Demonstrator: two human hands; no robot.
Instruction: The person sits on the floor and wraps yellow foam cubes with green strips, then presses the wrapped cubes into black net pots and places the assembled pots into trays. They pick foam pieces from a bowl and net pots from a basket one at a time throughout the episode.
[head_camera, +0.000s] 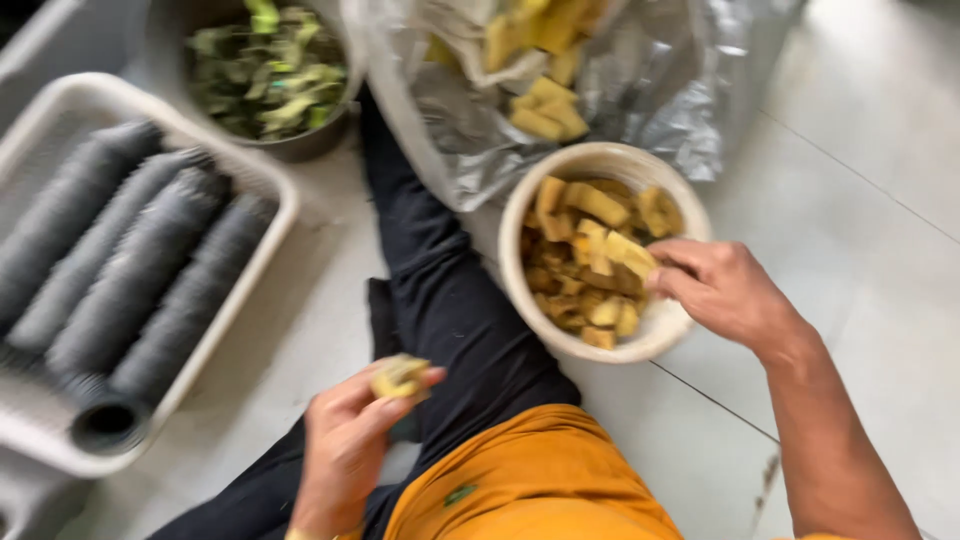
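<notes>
Left hand (345, 440) fingers pinched on yellow piece (398, 377); right hand (720, 290) fingers curled on pieces in bowl (520, 215), 2 o'clock. Risk: bowl tipped if rim pressed.

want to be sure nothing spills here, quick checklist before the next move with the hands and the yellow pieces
1. Left hand pinches a yellow piece: ok.
2. Right hand reaches the pieces in the white bowl: ok.
3. Bowl flat on the floor: ok.
4. Bowl has room left: not ok, nearly full.
5. Tray of dark stacked cups apart from the hands: ok.
6. Foil bag steady: cannot tell.
</notes>
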